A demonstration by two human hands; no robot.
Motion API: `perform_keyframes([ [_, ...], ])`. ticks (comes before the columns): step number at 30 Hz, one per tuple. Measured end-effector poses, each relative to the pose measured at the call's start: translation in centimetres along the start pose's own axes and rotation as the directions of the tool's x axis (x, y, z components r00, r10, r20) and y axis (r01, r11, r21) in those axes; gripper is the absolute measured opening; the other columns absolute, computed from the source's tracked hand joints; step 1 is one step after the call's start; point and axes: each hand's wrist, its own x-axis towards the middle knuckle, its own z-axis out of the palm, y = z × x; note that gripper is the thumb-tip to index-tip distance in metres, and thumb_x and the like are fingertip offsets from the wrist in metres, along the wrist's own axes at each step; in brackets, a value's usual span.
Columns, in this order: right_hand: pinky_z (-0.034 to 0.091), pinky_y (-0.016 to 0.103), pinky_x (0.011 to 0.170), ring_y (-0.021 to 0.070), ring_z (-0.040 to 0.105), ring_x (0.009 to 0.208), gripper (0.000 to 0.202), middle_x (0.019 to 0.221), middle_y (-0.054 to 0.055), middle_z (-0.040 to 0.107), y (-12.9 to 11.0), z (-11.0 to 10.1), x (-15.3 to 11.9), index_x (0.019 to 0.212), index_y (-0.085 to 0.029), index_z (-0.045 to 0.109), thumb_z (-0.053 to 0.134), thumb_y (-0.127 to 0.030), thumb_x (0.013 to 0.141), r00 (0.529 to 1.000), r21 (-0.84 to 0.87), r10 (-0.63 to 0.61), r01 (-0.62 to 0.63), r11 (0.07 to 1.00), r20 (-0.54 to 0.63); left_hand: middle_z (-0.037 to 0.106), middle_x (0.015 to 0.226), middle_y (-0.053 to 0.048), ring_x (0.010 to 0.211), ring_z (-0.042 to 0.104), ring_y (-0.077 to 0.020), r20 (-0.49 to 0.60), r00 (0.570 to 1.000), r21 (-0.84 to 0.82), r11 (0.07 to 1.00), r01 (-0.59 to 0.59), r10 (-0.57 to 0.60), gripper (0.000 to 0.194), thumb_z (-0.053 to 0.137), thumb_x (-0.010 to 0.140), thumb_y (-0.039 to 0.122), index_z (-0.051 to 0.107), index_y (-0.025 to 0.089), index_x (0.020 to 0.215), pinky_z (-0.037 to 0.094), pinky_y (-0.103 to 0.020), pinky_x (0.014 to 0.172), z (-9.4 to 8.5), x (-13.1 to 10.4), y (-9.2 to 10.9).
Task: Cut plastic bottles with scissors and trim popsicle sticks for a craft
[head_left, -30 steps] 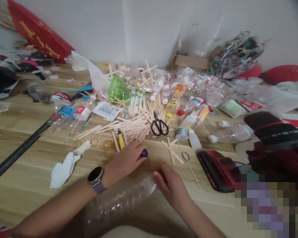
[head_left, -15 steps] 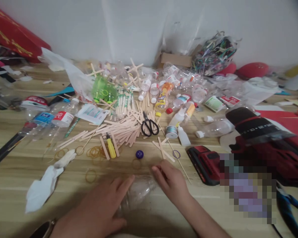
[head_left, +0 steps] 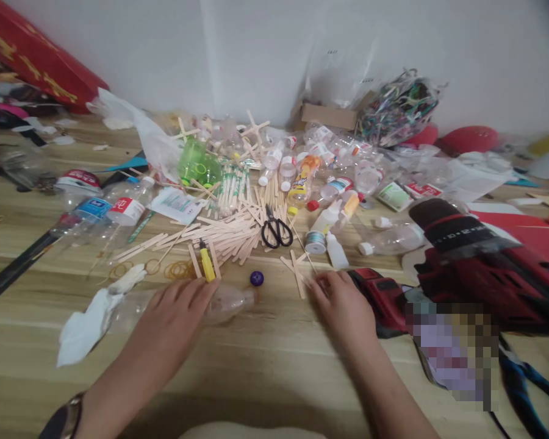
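A clear plastic bottle [head_left: 231,303] lies on its side on the wooden table, its neck toward the right. My left hand [head_left: 178,311] rests over the bottle's middle with fingers curled around it. A purple cap [head_left: 256,278] sits just beyond the bottle neck. My right hand [head_left: 345,305] is lowered to the table, fingers bent and close together, over the near end of a thin wooden skewer [head_left: 304,249]. What its fingertips hold is hidden. Left of those fingertips are crossed craft sticks [head_left: 296,271]. A yellow-handled screwdriver [head_left: 207,263] lies just beyond my left fingers.
Black scissors [head_left: 277,233] lie on a heap of craft sticks [head_left: 233,235]. A red and black power drill [head_left: 476,262] takes up the right side, beside blue-handled pliers [head_left: 524,378]. A white glove [head_left: 85,323] lies at left. Several plastic bottles fill the back.
My left hand has moved the bottle forward and left, beside the glove. My right hand has left the bottle neck and moved right onto the skewer, where a purple ring lay, now covered.
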Motion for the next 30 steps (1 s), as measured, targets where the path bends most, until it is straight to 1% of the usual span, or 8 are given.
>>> perform_keyframes([
  [4, 0.033, 0.027, 0.060, 0.0187, 0.061, 0.078, 0.012, 0.096, 0.007, 0.063, 0.1, 0.1, 0.6, 0.089, -0.017, 0.066, 0.057, -0.023, 0.094, 0.997, -0.066, 0.033, -0.028, 0.997, 0.072, 0.062, 0.132, -0.017, 0.120, 0.057, -0.0353, -0.115, 0.993, 0.102, 0.994, 0.050, -0.038, 0.053, 0.048, 0.084, 0.006, 0.057, 0.014, 0.136, 0.046, -0.054, 0.101, 0.5, 0.2, 0.0],
  [7, 0.037, 0.027, 0.064, 0.0184, 0.062, 0.082, 0.014, 0.098, 0.007, 0.064, 0.0, 0.4, 0.9, 0.090, -0.016, 0.066, 0.054, -0.021, 0.096, 0.995, -0.097, 0.035, -0.025, 0.995, 0.095, 0.059, 0.136, -0.021, 0.123, 0.054, -0.0388, -0.209, 0.977, 0.139, 0.988, 0.066, -0.036, 0.055, 0.059, 0.080, 0.010, 0.057, 0.013, 0.135, 0.045, -0.057, 0.101, 1.0, 0.1, 0.4],
  [12, 0.039, 0.028, 0.069, 0.0198, 0.063, 0.086, 0.018, 0.100, 0.010, 0.064, -0.3, 0.3, 1.0, 0.094, -0.012, 0.066, 0.050, -0.021, 0.098, 0.994, -0.167, 0.050, -0.033, 0.985, 0.096, 0.054, 0.140, -0.023, 0.129, 0.049, -0.0432, -0.332, 0.943, 0.135, 0.989, 0.063, -0.015, 0.058, 0.071, 0.079, 0.025, 0.058, 0.014, 0.134, 0.041, -0.060, 0.105, 1.4, 0.0, 1.6],
  [15, 0.039, 0.029, 0.069, 0.0211, 0.063, 0.087, 0.023, 0.105, 0.014, 0.062, -0.4, -0.1, 0.9, 0.100, -0.009, 0.065, 0.045, -0.021, 0.100, 0.995, -0.215, 0.079, -0.064, 0.975, 0.064, 0.054, 0.140, -0.023, 0.129, 0.048, -0.0437, -0.358, 0.934, 0.118, 0.992, 0.036, 0.009, 0.058, 0.072, 0.079, 0.028, 0.059, 0.014, 0.133, 0.039, -0.061, 0.106, 1.3, 0.0, 2.3],
  [18, 0.039, 0.029, 0.066, 0.0201, 0.063, 0.085, 0.024, 0.107, 0.014, 0.061, -0.5, -0.4, 0.8, 0.101, -0.009, 0.064, 0.043, -0.021, 0.101, 0.993, -0.246, 0.105, -0.089, 0.965, 0.052, 0.057, 0.138, -0.022, 0.128, 0.049, -0.0431, -0.359, 0.933, 0.093, 0.995, 0.033, 0.002, 0.054, 0.071, 0.080, 0.024, 0.061, 0.013, 0.132, 0.039, -0.062, 0.107, 1.3, -0.2, 2.7],
  [22, 0.037, 0.027, 0.061, 0.0173, 0.064, 0.083, 0.025, 0.109, 0.010, 0.061, -0.9, -0.6, 0.5, 0.105, -0.014, 0.065, 0.043, -0.024, 0.102, 0.991, -0.261, 0.115, -0.092, 0.961, 0.075, 0.059, 0.136, -0.022, 0.127, 0.050, -0.0430, -0.363, 0.932, 0.045, 0.999, 0.024, -0.006, 0.051, 0.071, 0.080, 0.023, 0.062, 0.013, 0.129, 0.039, -0.062, 0.107, 1.5, -0.5, 2.9],
  [26, 0.032, 0.026, 0.054, 0.0173, 0.066, 0.084, 0.026, 0.107, 0.006, 0.064, -1.3, -0.8, 0.4, 0.105, -0.021, 0.067, 0.043, -0.029, 0.102, 0.985, -0.287, 0.138, -0.102, 0.953, 0.107, 0.061, 0.133, -0.019, 0.126, 0.051, -0.0414, -0.409, 0.913, -0.012, 1.000, 0.010, -0.014, 0.044, 0.068, 0.081, 0.022, 0.064, 0.016, 0.124, 0.040, -0.062, 0.106, 1.8, -0.5, 3.2],
  [30, 0.027, 0.026, 0.050, 0.0172, 0.067, 0.080, 0.028, 0.103, 0.007, 0.066, -1.5, -0.9, 0.6, 0.097, -0.020, 0.069, 0.043, -0.029, 0.101, 0.979, -0.331, 0.153, -0.101, 0.938, 0.135, 0.063, 0.129, -0.016, 0.125, 0.052, -0.0387, -0.456, 0.890, -0.044, 0.998, -0.036, 0.012, 0.034, 0.061, 0.086, 0.022, 0.066, 0.018, 0.120, 0.041, -0.062, 0.104, 1.8, -0.3, 3.8],
])
